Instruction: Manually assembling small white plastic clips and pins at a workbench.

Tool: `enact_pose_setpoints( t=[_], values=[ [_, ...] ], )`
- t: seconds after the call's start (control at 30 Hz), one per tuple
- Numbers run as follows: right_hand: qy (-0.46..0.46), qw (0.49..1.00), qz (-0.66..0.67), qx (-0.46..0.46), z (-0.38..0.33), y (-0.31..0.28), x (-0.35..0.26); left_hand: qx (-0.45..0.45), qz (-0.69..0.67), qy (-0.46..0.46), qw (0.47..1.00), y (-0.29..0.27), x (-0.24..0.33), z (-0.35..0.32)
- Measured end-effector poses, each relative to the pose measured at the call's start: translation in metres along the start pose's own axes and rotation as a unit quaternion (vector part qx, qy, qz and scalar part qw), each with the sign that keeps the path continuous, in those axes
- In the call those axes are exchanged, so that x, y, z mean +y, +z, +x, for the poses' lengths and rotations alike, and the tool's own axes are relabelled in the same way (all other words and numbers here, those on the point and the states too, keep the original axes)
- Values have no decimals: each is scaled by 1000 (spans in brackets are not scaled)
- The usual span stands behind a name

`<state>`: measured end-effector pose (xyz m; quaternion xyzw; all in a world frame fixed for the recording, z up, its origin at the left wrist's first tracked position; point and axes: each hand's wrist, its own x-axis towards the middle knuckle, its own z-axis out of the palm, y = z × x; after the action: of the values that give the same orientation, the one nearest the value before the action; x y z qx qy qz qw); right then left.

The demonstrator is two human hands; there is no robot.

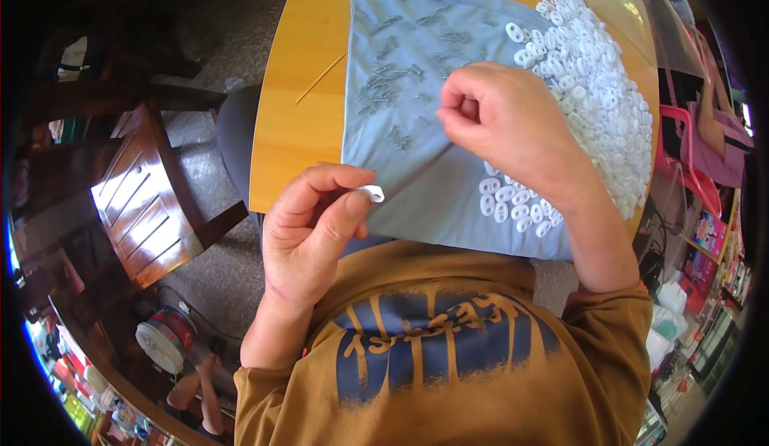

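Observation:
Between thumb and forefinger, my left hand (314,226) pinches a small white plastic two-holed cord-lock piece (374,194), held up in front of the table's near edge. My right hand (505,114) is curled with thumb and fingertips pressed together, above the grey-blue cloth (416,186). Whatever its fingertips hold, if anything, is too small or hidden to make out. Several small metal springs (383,86) lie scattered on the cloth, just left of my right hand. A large heap of similar white two-holed pieces (601,86) covers the right side, and a smaller group (513,203) lies below my right wrist.
The cloth lies on a yellow wooden table (300,50), with a thin wooden stick (320,78) left of it. Clear plastic sheeting (617,6) is at the far right. A wooden chair (148,194) stands on the left, and a red plastic chair (690,162) on the right.

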<state>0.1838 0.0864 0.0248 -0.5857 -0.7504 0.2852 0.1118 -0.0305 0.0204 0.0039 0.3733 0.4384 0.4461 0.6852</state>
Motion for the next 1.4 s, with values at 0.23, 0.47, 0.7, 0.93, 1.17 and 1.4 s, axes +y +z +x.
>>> enact_pose_setpoints(
  t=[0.23, 0.47, 0.7, 0.93, 1.17, 1.4],
  values=[
    [28, 950, 310, 19, -24, -7, -17, -24, -44, -14, 999, 8, 8, -3],
    [25, 840, 541, -20, -58, 0, -30, -33, -109, -43, 993, 34, 12, 0],
    [-11, 841, 539, 34, -67, 11, -23, -91, 40, -38, 994, 37, 13, -2],
    [-27, 866, 497, 52, -67, 9, -24, -75, -15, -19, 997, 33, 10, -6],
    [-17, 894, 446, 33, -68, 4, -30, -83, 0, -2, 997, 32, 9, -8],
    [-55, 917, 390, 56, -67, 5, -30, -83, 24, -1, 996, 30, 7, -8]
  ],
)
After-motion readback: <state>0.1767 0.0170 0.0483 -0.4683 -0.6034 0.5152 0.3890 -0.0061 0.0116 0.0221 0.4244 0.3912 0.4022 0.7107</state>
